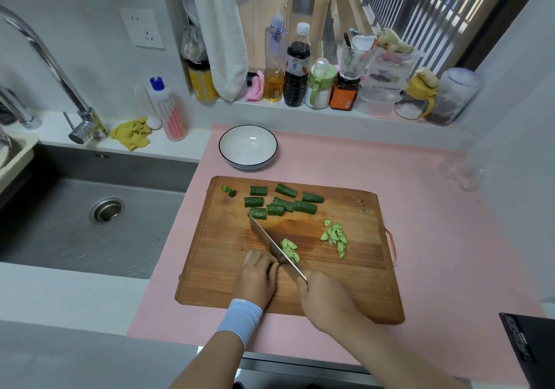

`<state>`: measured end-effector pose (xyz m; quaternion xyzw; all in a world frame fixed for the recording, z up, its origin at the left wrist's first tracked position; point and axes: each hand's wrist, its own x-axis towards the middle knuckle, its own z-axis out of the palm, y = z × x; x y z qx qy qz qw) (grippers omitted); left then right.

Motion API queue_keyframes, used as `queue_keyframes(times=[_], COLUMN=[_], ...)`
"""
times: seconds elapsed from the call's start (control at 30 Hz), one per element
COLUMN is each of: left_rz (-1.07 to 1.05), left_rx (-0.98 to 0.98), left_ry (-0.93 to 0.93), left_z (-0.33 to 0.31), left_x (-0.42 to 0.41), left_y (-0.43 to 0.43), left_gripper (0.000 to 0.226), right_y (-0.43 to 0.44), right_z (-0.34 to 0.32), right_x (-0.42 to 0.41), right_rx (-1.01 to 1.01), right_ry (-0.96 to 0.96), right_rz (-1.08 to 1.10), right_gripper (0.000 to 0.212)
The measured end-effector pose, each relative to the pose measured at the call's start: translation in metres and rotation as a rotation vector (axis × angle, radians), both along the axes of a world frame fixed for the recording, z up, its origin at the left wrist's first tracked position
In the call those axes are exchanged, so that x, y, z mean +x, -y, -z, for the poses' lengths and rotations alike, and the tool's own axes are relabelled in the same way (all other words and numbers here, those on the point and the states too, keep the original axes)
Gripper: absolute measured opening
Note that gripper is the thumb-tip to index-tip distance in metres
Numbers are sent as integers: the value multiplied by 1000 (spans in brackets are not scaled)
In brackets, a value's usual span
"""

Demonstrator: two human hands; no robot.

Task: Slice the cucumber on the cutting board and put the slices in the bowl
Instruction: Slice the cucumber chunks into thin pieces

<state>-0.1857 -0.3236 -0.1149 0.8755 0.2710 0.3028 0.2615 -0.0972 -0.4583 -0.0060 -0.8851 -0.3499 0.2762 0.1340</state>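
Note:
A wooden cutting board (228, 268) lies on the pink mat. Several dark green cucumber chunks (280, 203) sit at its far side, with two small end bits (228, 191) at the far left corner. A pile of thin slices (335, 237) lies to the right, and fresh slices (289, 249) lie beside the knife blade (270, 243). My right hand (326, 301) grips the knife handle. My left hand (258, 274), fingers curled, holds a cucumber piece against the blade; the piece is mostly hidden. The white bowl (248, 145) with a dark rim stands empty beyond the board.
A steel sink (90, 208) with a faucet (60, 70) is at the left. Bottles and jars (300, 70) line the window ledge behind the bowl. A yellow cloth (132, 132) and a detergent bottle (168, 109) sit by the faucet. A black object (525, 340) is at the right front.

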Motion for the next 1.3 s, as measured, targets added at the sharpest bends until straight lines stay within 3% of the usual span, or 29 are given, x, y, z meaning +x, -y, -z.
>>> queue_keyframes(times=[0.1,0.27,0.47,0.77,1.17,1.3], left_rz=[11,7,-7,-4,-17,-19], left_rx=[16,18,-7,-20,-32,-26], left_ry=[11,11,16,6,10,18], left_z=[1,3,7,9,8,7], left_x=[-1,-3,-3,-2,-2,-2], left_y=[1,2,0,0,-1,-1], left_gripper=[4,17,9,16,18,8], right_y=[-10,-17,-12,8,8,2], right_z=[1,3,-3,-8,-3,1], right_x=[3,2,0,-7,-6,-7], right_rx=[1,-6,27,16,-2,-5], right_ry=[-8,-1,11,30,37,28], right_rz=[-2,4,-2,14,8,3], right_gripper=[24,28,28,35,27,26])
